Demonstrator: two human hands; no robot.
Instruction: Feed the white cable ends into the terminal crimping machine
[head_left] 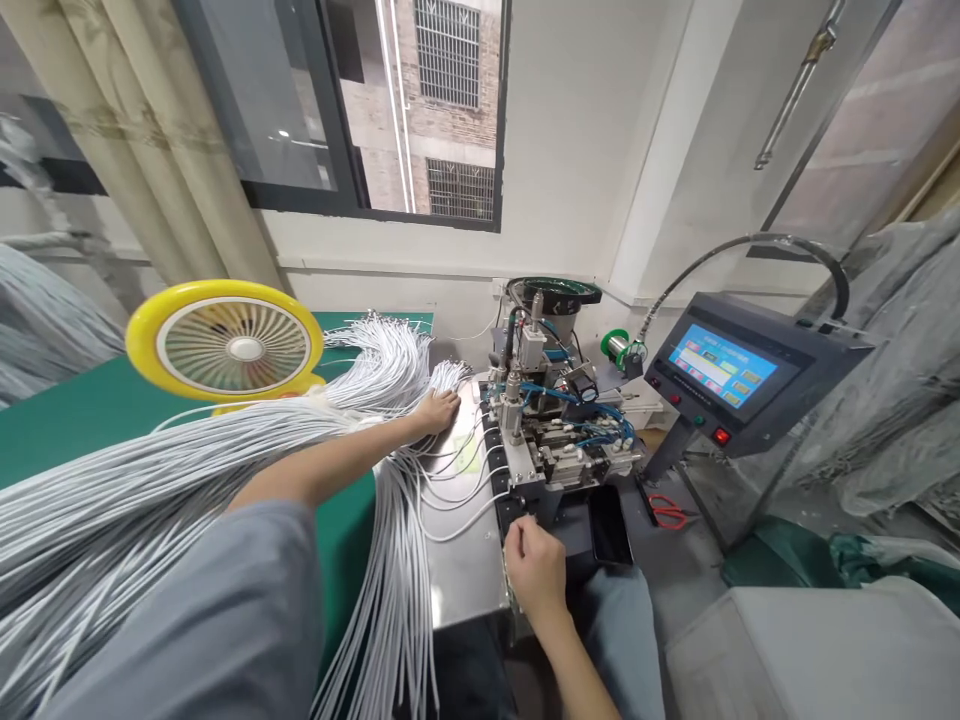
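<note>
My left hand (pixel 437 411) reaches across to the far end of a bundle of white cables (pixel 448 376), its fingers curled over the cables by their ends. My right hand (pixel 535 566) is closed in a pinch at the front corner of a bench machine (pixel 525 450). What its fingertips hold, if anything, is hidden. Several separate white cables (pixel 465 527) curve over the metal plate (pixel 469 585) into a row of dark slots along the machine's left side. Their long lengths hang off the plate's front edge.
A yellow fan (pixel 225 340) stands on the green table (pixel 67 420), behind a thick cable bundle (pixel 187 470). A lit touchscreen (pixel 724 365) rises at right. Near the machine lie a dark phone (pixel 610 526), red-handled scissors (pixel 666 512) and a green wire spool (pixel 615 345).
</note>
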